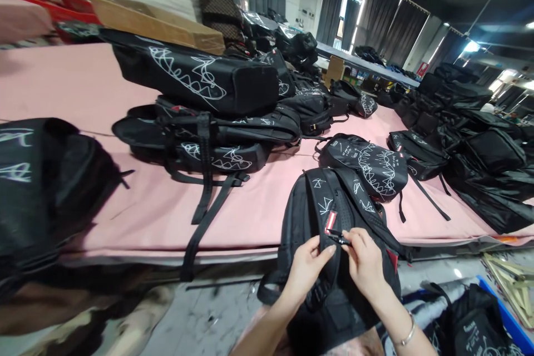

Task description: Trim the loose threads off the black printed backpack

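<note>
A black backpack [292, 206] with white scribble prints leans over the table's front edge, its shoulder straps facing me. My left hand [306, 267] pinches the edge of the left shoulder strap [323, 200], just below a red-and-white label [331, 222]. Between the fingers of my right hand [365, 258] is a pair of small black thread snips [339, 238]. Their two tips point left, over the strap near the label and close to my left fingertips. Whether the blades touch any thread is too small to tell.
The pink-covered table [137, 222] bears stacked black backpacks [233, 89], another printed bag [375, 169] behind mine, and a large heap [479, 144] at right. Another backpack [54, 178] stands at left, by a blurred person's arm. Below right, a blue bin [507, 311] holds more bags.
</note>
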The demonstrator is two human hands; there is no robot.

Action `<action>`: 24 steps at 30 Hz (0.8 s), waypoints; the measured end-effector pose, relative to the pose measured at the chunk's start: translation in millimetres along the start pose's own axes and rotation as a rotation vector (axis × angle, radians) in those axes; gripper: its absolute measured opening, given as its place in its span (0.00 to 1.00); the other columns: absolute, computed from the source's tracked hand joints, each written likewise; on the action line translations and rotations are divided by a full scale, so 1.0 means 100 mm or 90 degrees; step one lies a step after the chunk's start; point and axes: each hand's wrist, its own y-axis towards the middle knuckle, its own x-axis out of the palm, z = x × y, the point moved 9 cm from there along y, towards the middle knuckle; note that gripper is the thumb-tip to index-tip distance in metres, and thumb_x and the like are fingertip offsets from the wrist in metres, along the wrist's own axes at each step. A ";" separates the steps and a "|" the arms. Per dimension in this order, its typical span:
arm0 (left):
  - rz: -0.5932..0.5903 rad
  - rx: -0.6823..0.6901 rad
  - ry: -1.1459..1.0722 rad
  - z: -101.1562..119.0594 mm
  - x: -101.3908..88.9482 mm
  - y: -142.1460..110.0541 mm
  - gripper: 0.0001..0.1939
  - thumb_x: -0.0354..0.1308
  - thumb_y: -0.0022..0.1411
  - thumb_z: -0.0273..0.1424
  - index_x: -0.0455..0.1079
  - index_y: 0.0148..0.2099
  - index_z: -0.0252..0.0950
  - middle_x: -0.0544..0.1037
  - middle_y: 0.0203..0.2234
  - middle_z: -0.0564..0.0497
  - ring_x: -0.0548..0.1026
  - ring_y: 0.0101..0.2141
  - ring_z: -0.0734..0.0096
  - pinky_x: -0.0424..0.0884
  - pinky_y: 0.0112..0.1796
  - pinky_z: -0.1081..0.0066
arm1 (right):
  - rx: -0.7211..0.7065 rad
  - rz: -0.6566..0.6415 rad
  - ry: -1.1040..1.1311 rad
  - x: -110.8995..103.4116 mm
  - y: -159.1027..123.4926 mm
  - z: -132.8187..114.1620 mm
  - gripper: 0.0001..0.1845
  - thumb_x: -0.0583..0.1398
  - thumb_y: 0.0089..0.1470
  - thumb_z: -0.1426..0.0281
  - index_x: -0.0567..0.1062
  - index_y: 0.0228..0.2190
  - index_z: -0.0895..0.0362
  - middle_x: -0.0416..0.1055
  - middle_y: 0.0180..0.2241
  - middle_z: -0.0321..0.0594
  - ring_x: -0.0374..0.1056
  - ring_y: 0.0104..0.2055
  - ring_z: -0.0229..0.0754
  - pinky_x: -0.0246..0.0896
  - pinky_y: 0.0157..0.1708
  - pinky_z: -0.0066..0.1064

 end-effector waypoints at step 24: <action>-0.017 -0.071 -0.054 -0.08 -0.08 0.01 0.18 0.63 0.47 0.36 0.71 0.41 0.34 0.77 0.38 0.47 0.73 0.41 0.63 0.67 0.44 0.66 | 0.157 0.020 0.290 0.09 0.08 0.26 0.07 0.54 0.54 0.72 0.70 0.36 0.56 0.69 0.35 0.40 0.66 0.38 0.42 0.62 0.39 0.34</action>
